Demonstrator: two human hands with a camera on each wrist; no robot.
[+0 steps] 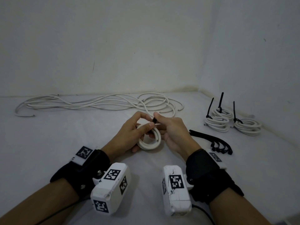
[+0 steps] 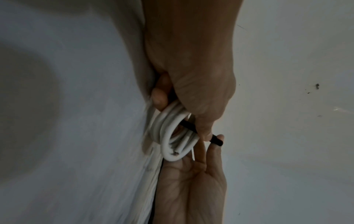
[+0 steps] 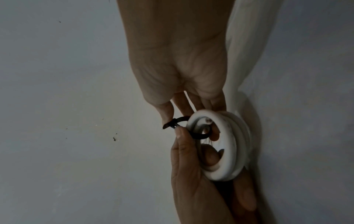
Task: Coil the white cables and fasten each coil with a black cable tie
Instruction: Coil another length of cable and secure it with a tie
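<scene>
White sheeting covers the tabletop (image 1: 81,143), which meets a pale wall behind. At its middle sits a small white coil (image 1: 150,140), the landmark for all else. On the coil's left, the left hand (image 1: 129,133) curls its fingers through and under the loops, thumb and forefinger pinching a black cable tie (image 1: 154,120) above the coil's far rim. On the coil's right, the right hand (image 1: 173,129) pinches the same tie's end with its grip pressed together. From the right wrist view the tie (image 3: 199,134) loops through the coil (image 3: 226,151). Beyond the coil lie loose white cables (image 1: 97,103). Right of it lie spare black ties (image 1: 214,143), and farther right three tied coils (image 1: 230,120).
</scene>
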